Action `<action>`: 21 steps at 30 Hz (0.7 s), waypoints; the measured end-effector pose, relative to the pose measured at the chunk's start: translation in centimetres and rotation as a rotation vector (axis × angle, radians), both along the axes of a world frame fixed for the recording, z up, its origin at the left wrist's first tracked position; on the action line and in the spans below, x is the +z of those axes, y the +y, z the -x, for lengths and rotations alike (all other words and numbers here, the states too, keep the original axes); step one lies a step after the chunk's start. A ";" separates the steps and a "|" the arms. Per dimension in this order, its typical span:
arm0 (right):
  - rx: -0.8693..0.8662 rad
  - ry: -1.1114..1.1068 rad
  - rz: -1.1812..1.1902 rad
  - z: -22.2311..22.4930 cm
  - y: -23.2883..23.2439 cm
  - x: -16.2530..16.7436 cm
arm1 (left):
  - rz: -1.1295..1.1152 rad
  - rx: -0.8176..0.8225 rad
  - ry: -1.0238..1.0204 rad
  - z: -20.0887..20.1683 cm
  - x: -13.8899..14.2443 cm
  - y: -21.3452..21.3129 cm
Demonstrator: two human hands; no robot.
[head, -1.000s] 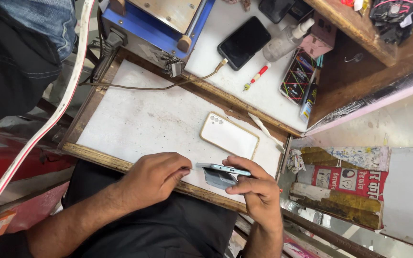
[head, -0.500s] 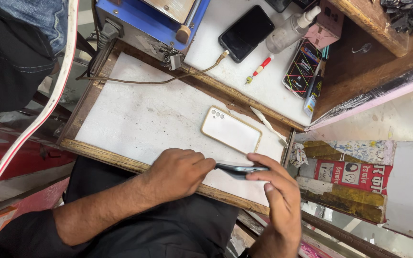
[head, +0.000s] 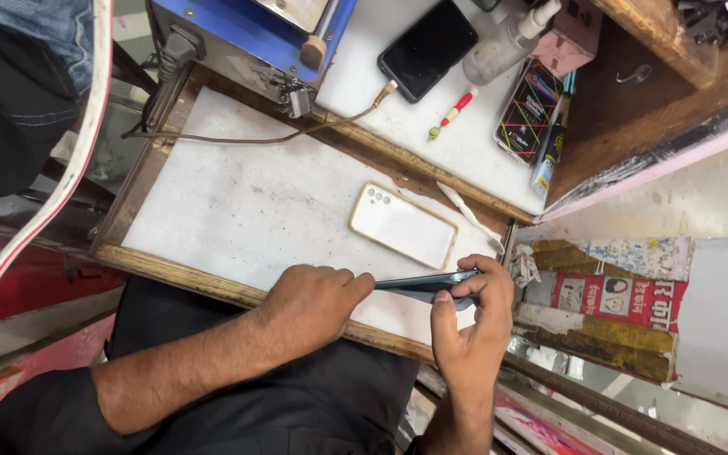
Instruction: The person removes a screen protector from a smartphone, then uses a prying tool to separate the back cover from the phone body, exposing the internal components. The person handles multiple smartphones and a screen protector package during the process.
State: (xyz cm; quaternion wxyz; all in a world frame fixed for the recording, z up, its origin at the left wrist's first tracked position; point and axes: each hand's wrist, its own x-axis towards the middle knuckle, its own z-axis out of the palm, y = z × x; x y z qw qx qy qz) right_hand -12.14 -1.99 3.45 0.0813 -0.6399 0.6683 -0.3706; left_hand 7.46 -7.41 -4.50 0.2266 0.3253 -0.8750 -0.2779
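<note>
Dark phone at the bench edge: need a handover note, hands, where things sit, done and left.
Left hand: fingertips pressed on one end of the dark phone, held edge-on over the white work board.
Right hand: pinches the other end, thumb under, fingers on top.
White phone: camera side up on the board, untouched.
Black phone: on cable, behind the board.
Done: dark phone lifted, gripped by both hands.
Left: no opening visible; phone not set down.
</note>
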 end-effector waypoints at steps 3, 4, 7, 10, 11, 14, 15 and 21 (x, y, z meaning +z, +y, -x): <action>0.002 -0.036 -0.031 0.4 0.6 0.2 | -0.039 0.064 0.167 -0.5 -0.2 0.5; -0.003 -0.054 -0.034 0.6 0.5 0.1 | -0.064 0.075 0.178 -0.6 -0.3 0.3; -0.056 -0.140 -0.084 1.4 0.7 -0.3 | -0.127 0.108 0.206 -0.8 -0.6 0.3; -0.081 -0.158 -0.078 2.8 1.1 -1.4 | -0.112 0.133 0.255 -0.7 -1.0 0.0; -0.080 -0.178 -0.056 3.4 1.2 -1.9 | -0.108 0.136 0.272 -0.7 -1.1 0.1; -0.099 -0.456 -0.020 5.2 1.1 -4.3 | -0.160 0.140 0.293 -0.5 -1.0 0.4; -0.114 -0.692 -0.027 5.7 1.0 -5.2 | -0.185 0.145 0.296 -0.6 -0.9 0.4; -0.092 -1.165 0.028 4.7 1.5 -11.7 | -0.216 0.225 0.242 -2.3 0.6 -0.7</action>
